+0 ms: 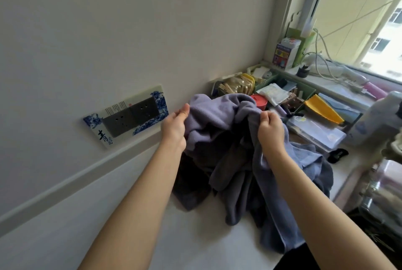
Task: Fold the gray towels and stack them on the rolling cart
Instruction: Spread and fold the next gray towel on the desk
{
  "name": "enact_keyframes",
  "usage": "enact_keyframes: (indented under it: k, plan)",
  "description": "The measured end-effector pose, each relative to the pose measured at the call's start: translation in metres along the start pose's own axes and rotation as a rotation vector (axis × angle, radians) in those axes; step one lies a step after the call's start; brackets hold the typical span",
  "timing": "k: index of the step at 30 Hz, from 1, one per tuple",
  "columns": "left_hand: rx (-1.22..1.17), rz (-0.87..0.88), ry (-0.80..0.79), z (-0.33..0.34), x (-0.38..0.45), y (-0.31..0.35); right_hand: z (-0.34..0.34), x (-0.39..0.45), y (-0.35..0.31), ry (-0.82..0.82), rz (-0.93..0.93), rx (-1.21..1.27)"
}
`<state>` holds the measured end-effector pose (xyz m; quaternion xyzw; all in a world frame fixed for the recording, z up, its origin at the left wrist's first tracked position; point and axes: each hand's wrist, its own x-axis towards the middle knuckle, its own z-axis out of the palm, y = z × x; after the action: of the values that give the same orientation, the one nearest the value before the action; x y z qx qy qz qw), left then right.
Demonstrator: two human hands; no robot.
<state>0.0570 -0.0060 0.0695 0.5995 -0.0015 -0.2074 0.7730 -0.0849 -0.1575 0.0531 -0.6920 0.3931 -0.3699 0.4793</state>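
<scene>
Hands raised over white table (195,237): left hand (175,125) and right hand (270,127) each pinch an edge of gray towel (217,115), lifted from crumpled towel heap (272,182) on table by wall socket (130,115).

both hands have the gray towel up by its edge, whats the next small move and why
Probably draw the left hand and right hand apart: the gray towel they pinch sags bunched between them, so it needs spreading flat before any fold.

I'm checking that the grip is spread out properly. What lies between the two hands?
In the head view, a bunched, sagging span of the gray towel runs between the left hand and the right hand. Each hand pinches its upper edge.
</scene>
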Motion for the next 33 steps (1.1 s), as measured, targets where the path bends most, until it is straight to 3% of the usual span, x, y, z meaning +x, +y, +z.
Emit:
enact_keyframes:
  k: [5, 11, 16, 25, 30, 33]
  plan:
    - [-0.25, 0.1, 0.039, -0.022, 0.01, 0.059, -0.008, 0.025, -0.056, 0.045, -0.019, 0.257]
    - [-0.396, 0.256, 0.187, -0.098, -0.015, 0.126, 0.024, 0.0, -0.115, -0.127, -0.033, 0.56]
    - [-0.367, 0.39, 0.405, -0.185, -0.061, 0.143, 0.095, -0.055, -0.123, -0.35, 0.005, 0.5]
    - [-0.336, 0.386, 0.751, -0.351, -0.122, 0.113, 0.2, -0.171, -0.136, -0.664, 0.064, 0.468]
    - [-0.187, 0.423, 0.982, -0.429, -0.163, 0.102, 0.234, -0.228, -0.144, -0.83, 0.069, 0.462]
    - [-0.059, 0.452, 1.037, -0.469, -0.179, 0.086, 0.252, -0.257, -0.136, -0.871, 0.01, 0.346]
